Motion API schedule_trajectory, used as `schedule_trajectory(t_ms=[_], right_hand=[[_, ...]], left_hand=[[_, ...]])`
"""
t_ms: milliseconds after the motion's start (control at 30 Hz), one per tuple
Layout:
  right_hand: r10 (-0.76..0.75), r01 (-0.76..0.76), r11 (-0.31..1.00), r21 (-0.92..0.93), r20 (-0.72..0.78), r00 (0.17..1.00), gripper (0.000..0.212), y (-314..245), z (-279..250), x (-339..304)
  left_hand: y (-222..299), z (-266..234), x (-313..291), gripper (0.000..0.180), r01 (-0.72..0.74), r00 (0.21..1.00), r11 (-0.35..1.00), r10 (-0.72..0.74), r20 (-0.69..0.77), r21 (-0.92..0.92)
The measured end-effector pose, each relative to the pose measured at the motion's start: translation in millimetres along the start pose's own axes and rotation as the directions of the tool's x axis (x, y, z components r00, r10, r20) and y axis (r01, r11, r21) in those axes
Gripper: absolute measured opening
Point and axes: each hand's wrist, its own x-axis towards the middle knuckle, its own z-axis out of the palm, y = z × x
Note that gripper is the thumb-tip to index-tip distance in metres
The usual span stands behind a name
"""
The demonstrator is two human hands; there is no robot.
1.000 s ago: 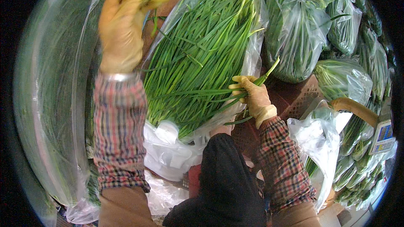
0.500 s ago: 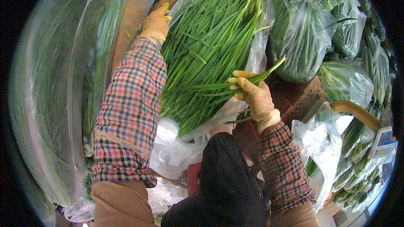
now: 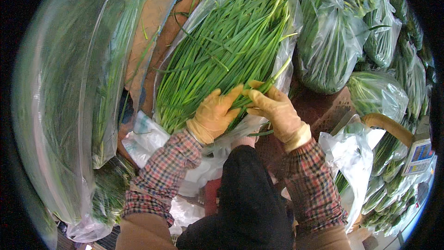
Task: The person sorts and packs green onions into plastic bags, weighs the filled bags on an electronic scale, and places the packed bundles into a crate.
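**Right hand (image 3: 280, 115) held a thin bunch of leaves (image 3: 268, 84) over a green heap (image 3: 222, 51)**

From where I stood, both gloved hands were close together at the near end of the heap, each coming out of a plaid sleeve (image 3: 162, 169). The right one had its fingers closed around the thin bunch, whose pale ends stuck out up and to the right past the knuckles. The left hand (image 3: 212, 118) was just beside it, finger and thumb spread toward the bunch; I couldn't tell whether it gripped any leaves. The bunch lay slantwise, partly hidden by the hands.

The long leaves of the heap lay in an open clear bag (image 3: 296, 25). A large plastic-wrapped bundle (image 3: 60, 92) stretched along the left, and bagged greens (image 3: 326, 41) crowded the right. Nearer the person, beside the right sleeve, hung a crumpled whitish bag (image 3: 354, 155).
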Motion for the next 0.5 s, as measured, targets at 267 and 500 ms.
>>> schedule_trajectory(t_ms=[267,500], right_hand=[[-0.174,0.184,0.982,0.030,-0.207,0.963,0.047,-6,-45,-4],[-0.139,0.111,0.985,-0.134,-0.221,0.965,0.031,-5,-48,3]], left_hand=[[12,3,-9,0.036,0.527,0.850,0.604,-0.384,0.360,-0.598],[30,5,-5,0.040,0.270,0.957,0.900,-0.212,0.197,-0.343]])
